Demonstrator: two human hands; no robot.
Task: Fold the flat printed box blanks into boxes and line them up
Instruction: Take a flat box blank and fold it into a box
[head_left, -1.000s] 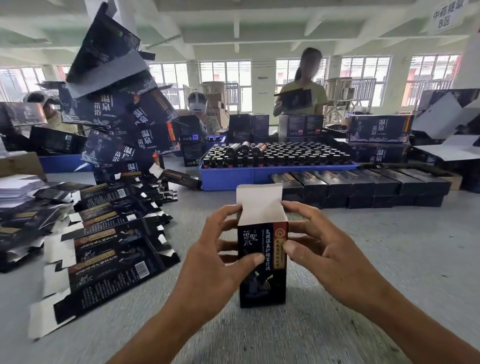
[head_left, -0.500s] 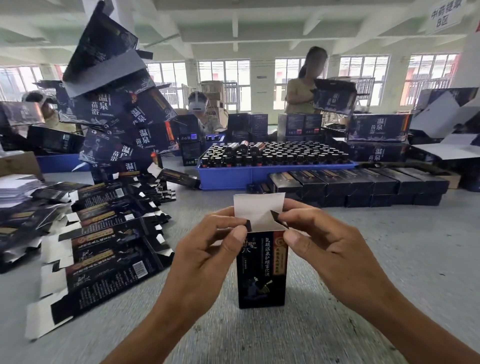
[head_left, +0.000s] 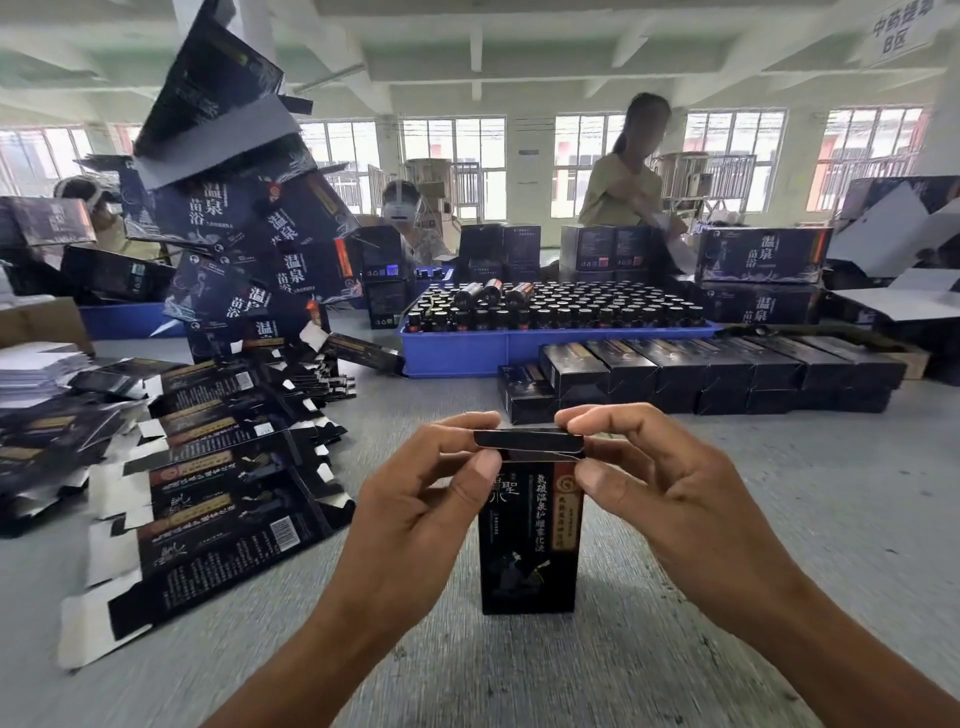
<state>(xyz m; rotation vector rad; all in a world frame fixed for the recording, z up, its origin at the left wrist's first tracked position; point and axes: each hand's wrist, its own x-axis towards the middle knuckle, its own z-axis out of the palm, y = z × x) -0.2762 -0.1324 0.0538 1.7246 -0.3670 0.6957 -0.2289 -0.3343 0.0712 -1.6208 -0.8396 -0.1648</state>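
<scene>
A small black printed box (head_left: 527, 551) stands upright on the grey table in front of me. My left hand (head_left: 421, 509) pinches the left end of its top flap, and my right hand (head_left: 660, 483) pinches the right end. The flap is folded down almost level over the box mouth. Flat box blanks (head_left: 218, 499) lie fanned out on the table to my left. A row of folded black boxes (head_left: 717, 371) lies lined up beyond my hands, in front of the blue tray.
A blue tray (head_left: 519, 345) full of dark bottles sits behind the row. Large dark cartons (head_left: 244, 223) are piled high at the back left, more at the right (head_left: 763, 254). Three people work across the table. White paper stacks (head_left: 36, 364) lie far left.
The white top flap, upright a second ago, has been bent forward and down over the box opening. Both hands rose to the flap's ends. The standing person behind put down a carton.
</scene>
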